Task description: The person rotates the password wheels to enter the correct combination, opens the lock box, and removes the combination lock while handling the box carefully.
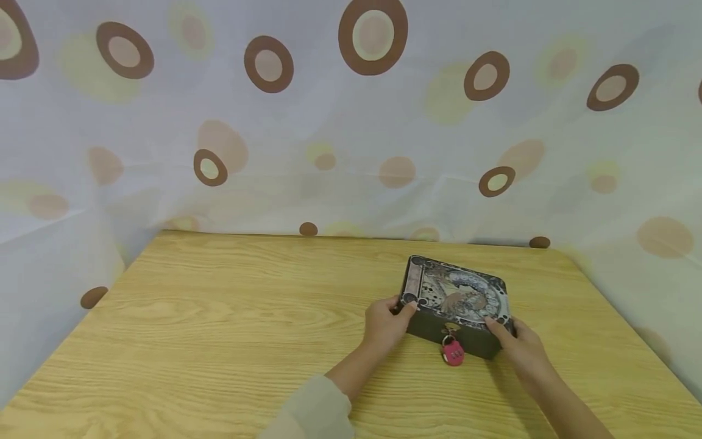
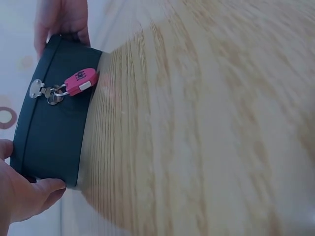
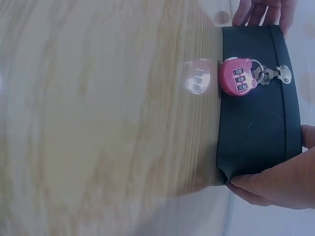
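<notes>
A dark tin box (image 1: 460,332) with a patterned, illustrated lid (image 1: 463,296) is on the right half of the table, its front turned to me. My left hand (image 1: 385,328) grips its left end, thumb on the lid's front corner. On the opposite end my right hand (image 1: 524,353) holds on, its thumb likewise over the lid's edge. From the metal clasp (image 3: 283,73) in front hangs a pink combination padlock (image 3: 237,76), its shackle passed through the clasp. The lid is down. Fingers reach toward the box's lower corners; whether its base is lifted I cannot tell.
The wood-grain table (image 1: 219,329) stretches out to the left of the box. A pale cloth (image 1: 329,122) with brown and yellow circles hangs behind the table and along both sides.
</notes>
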Demonstrator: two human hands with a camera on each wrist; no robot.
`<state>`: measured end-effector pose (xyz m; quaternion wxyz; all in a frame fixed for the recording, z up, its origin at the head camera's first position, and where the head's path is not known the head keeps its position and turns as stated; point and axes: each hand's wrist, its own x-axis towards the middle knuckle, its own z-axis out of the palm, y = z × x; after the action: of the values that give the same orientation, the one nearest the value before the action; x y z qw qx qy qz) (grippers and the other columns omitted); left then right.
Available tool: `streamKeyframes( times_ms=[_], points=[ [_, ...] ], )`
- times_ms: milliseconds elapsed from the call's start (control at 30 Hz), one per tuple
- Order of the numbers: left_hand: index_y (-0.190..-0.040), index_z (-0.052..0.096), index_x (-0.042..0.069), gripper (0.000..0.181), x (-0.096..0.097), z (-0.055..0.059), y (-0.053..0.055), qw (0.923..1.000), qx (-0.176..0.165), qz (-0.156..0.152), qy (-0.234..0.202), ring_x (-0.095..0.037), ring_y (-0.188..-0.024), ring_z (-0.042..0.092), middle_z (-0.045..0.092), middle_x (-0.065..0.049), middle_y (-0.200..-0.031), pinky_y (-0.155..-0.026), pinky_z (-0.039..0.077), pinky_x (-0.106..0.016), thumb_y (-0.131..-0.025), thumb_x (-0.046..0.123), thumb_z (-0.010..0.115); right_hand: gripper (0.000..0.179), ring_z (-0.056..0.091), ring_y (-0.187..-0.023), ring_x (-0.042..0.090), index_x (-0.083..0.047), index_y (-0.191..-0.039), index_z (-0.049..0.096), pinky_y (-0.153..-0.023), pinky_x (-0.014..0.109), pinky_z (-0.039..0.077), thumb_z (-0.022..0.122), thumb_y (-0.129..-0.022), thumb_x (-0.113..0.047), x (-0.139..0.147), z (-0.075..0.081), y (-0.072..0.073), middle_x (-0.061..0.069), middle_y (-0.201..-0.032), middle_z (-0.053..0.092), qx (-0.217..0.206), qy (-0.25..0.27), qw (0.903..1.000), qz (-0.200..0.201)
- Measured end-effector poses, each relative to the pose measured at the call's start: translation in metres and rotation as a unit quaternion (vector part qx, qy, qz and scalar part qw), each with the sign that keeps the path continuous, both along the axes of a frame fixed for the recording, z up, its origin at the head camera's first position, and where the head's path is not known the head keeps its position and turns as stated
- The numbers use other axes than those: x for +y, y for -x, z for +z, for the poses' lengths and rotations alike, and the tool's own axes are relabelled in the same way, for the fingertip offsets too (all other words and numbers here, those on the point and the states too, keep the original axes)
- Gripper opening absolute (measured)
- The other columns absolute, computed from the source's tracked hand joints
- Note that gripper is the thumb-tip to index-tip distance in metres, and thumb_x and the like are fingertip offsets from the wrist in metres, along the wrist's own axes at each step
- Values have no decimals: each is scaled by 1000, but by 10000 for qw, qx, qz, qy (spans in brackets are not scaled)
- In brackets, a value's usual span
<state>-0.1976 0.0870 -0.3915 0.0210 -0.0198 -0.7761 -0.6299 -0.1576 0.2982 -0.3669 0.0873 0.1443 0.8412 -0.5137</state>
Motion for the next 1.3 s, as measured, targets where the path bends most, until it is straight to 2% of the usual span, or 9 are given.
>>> streamKeyframes(
  times_ms=[467, 800, 1067, 1300],
  points=[
    [-110, 65, -4, 35, -12, 4, -6, 9997, -187, 176, 30, -21, -95, 64, 68, -17, -106, -75, 57, -28, -85, 21, 65, 78, 16, -138, 44, 12, -143, 4, -115, 53, 19, 35, -98, -44, -11, -3, 2, 33, -147, 16, 70, -8, 9999, 121],
    [-111, 64, -6, 36, -22, 4, -9, 9993, -141, 339, -37, -21, -90, 65, 68, -18, -104, -69, 58, -26, -84, 18, 65, 73, 19, -137, 44, 13, -142, 11, -115, 53, 21, 37, -99, -40, -22, -2, 3, 34, -145, 21, 205, -93, 9995, 198],
    [-109, 65, -7, 35, -31, 4, -11, 9989, -61, 473, -18, -21, -86, 65, 69, -19, -102, -68, 58, -26, -83, 17, 65, 76, 16, -137, 44, 11, -143, 7, -114, 54, 21, 37, -98, -42, -30, -1, 7, 32, -147, 17, 164, -4, 9994, 306],
    [-109, 64, -8, 36, -36, 3, -13, 9982, 17, 594, -119, -24, -89, 66, 68, -21, -102, -71, 58, -28, -82, 16, 66, 73, 16, -138, 42, 12, -143, 10, -116, 52, 18, 38, -99, -39, -35, -2, 8, 32, -147, 18, 218, 89, 9991, 344]
  ],
)
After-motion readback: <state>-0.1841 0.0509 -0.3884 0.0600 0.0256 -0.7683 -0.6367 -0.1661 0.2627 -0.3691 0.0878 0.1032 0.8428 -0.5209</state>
